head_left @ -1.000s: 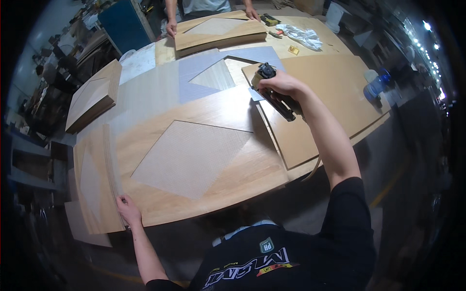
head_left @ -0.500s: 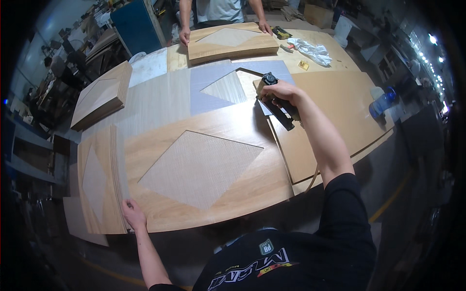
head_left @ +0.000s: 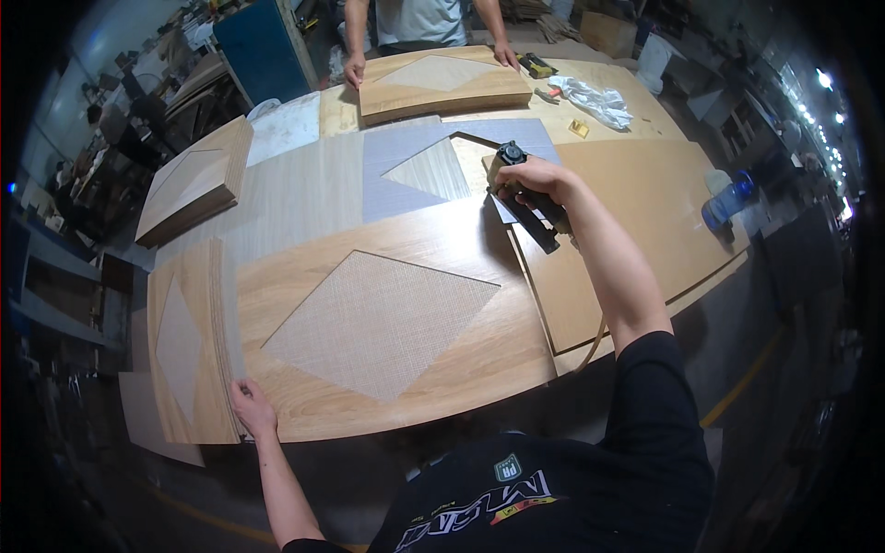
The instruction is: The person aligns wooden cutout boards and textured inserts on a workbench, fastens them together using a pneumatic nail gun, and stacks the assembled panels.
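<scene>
A large wood-grain panel (head_left: 479, 355) with a pale woven-look diamond inset (head_left: 383, 323) lies in front of me. My left hand (head_left: 254, 409) is closed at its near left corner, fingers curled at the edge; the fingertips are partly hidden. My right hand (head_left: 535, 180) grips a black air nail gun (head_left: 510, 155), held over the panel's far right corner. Its nose, partly hidden by the hand, is close to the panel; I cannot tell whether it touches. Beyond lies a grey-lilac panel (head_left: 392, 189) with a diamond cut-out.
Stacked diamond panels stand at left (head_left: 207, 350) and far left (head_left: 194, 189). Across the table, a person's hands (head_left: 355, 71) hold another stack (head_left: 442, 97). A brown board (head_left: 636, 212) lies at right, with a blue bottle (head_left: 728, 198), crumpled white plastic (head_left: 595, 101) and air hose (head_left: 595, 346) around it.
The view has shifted very slightly. Both hands and the nail gun stay in nearly the same places, and the panels have not visibly moved.
</scene>
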Available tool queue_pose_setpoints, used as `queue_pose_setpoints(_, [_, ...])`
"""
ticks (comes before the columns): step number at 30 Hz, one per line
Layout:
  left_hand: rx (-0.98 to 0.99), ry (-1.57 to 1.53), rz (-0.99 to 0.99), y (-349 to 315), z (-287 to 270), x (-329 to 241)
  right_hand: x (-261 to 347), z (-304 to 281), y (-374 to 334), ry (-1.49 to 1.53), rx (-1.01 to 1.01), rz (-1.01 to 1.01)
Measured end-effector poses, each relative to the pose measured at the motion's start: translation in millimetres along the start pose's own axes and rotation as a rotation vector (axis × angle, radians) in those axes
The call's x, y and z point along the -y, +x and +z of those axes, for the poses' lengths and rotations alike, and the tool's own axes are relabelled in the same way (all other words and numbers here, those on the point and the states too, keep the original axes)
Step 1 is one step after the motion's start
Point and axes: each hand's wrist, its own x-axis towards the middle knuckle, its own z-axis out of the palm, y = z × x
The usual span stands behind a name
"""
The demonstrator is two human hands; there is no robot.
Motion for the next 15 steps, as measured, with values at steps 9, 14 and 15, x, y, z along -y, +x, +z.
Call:
queue_pose_setpoints(9, [-0.016,-0.004,-0.002,-4.0,-4.2,-12.0,-6.2,-0.2,3.2,0.036,-0.001,0.004])
queue_pose_setpoints(14, [-0.001,-0.019,-0.015,-1.4,-3.8,-10.0,-8.3,2.5,3.2,0.050,-0.022,0.044])
queue_pose_setpoints(15, [0.008,-0.044,-0.028,-1.9,-2.9,-9.4,-9.4,3.2,5.2,0.051,-0.021,0.044])
